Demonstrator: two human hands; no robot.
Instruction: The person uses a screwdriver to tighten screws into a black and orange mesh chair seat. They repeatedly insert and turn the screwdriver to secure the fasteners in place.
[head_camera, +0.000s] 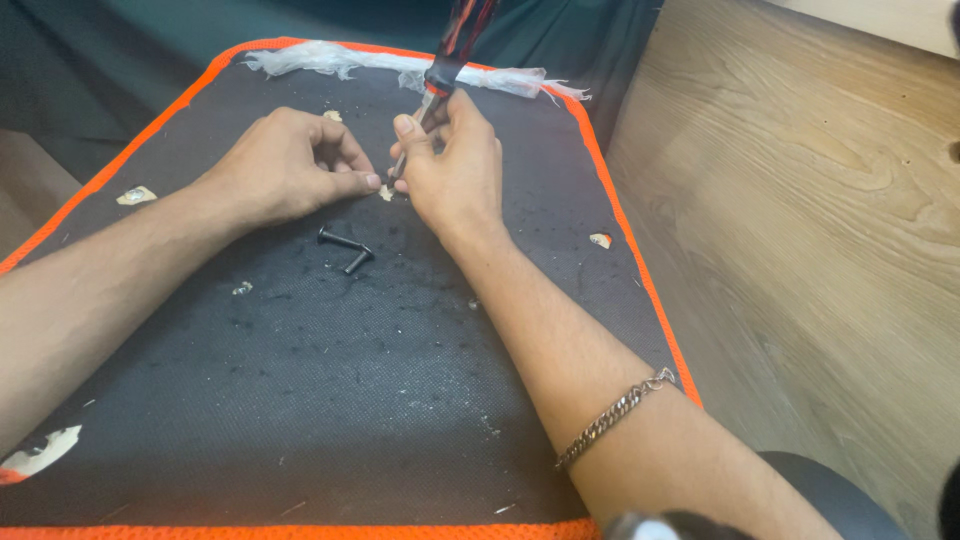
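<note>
right hand (455, 165) is gripping a screwdriver (440, 85) upright on the mat (300, 380), left hand (290, 165) pinching at its tip, two screws (345, 245) just near of both

A dark grey mat (330, 400) with a bright orange edge carries the things. It sits on a light wooden floor (800, 220), which shows on the 3 o'clock side. Two small black bolts (345, 245) lie near the middle of the mat, touching each other in a bent shape. A strip of torn white threads (330, 58) lies along the edge at 12 o'clock. Small pale scraps dot the mat: one at 9 o'clock (135, 195), one at 3 o'clock (600, 240), and a bigger one at 8 o'clock (40, 452). Tiny light crumbs are scattered around the middle.
</note>
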